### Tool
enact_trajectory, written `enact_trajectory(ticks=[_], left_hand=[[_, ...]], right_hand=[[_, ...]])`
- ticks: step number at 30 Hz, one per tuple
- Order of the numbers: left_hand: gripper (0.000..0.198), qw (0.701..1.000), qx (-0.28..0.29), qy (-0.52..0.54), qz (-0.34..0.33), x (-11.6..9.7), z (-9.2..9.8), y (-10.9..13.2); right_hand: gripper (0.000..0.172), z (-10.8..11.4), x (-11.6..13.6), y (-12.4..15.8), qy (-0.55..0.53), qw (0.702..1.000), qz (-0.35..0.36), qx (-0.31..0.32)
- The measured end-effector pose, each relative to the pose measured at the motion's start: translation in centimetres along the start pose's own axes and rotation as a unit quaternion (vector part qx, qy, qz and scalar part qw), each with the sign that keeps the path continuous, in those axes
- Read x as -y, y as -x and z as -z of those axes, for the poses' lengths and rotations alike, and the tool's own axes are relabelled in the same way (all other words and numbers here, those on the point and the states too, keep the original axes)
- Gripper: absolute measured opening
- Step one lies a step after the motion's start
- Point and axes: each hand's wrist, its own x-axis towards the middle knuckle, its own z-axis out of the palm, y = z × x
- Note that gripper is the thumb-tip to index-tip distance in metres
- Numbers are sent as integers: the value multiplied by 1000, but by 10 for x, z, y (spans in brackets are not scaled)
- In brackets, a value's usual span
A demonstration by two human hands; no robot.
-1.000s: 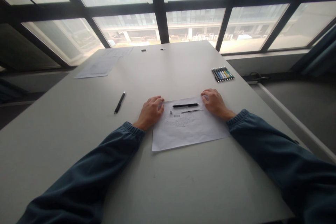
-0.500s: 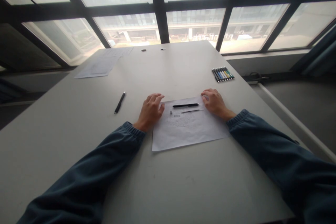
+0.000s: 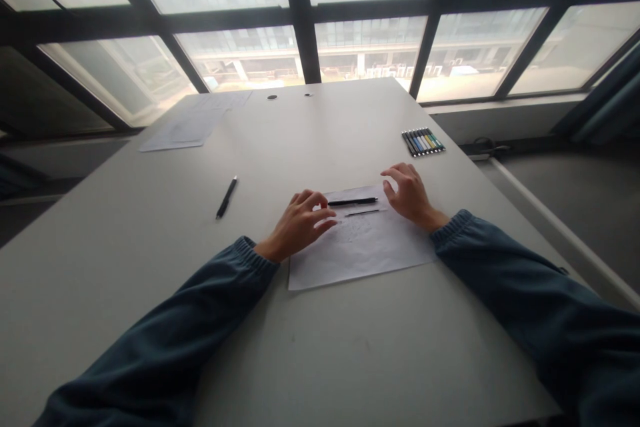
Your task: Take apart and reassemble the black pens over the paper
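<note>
From here, the left hand (image 3: 303, 221) has thumb and forefinger parted, the right hand (image 3: 407, 195) curves loose and empty, and the black pen barrel (image 3: 353, 201) and thin refill (image 3: 363, 213) lie between them on the white sheet (image 3: 365, 253), where I'd pinch lightly so neither rolls.

Papers (image 3: 183, 125) near wide dark-framed windows (image 3: 373, 43)

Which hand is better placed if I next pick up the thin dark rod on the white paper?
Probably your left hand: its parted fingers nearly reach the left end of the thin dark rod. Your right hand looks farther off, by the far right corner of the white paper.
</note>
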Motion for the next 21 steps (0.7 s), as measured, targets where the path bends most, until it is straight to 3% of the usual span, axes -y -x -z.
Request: enact_trajectory(ticks=[4, 10, 15, 21], left_hand=[[21, 1000, 1, -6, -12, 1, 0, -1], [19, 1000, 18, -11, -19, 4, -1, -2], [19, 999, 29, -14, -7, 4, -3, -3], [19, 1000, 3, -20, -12, 5, -4, -3]], right_hand=[[23, 13, 17, 1, -34, 991, 117, 63], [27, 26, 26, -1, 21, 944, 269, 192], [23, 29, 27, -3, 85, 926, 297, 219], [26, 24, 26, -2, 99, 921, 315, 206]])
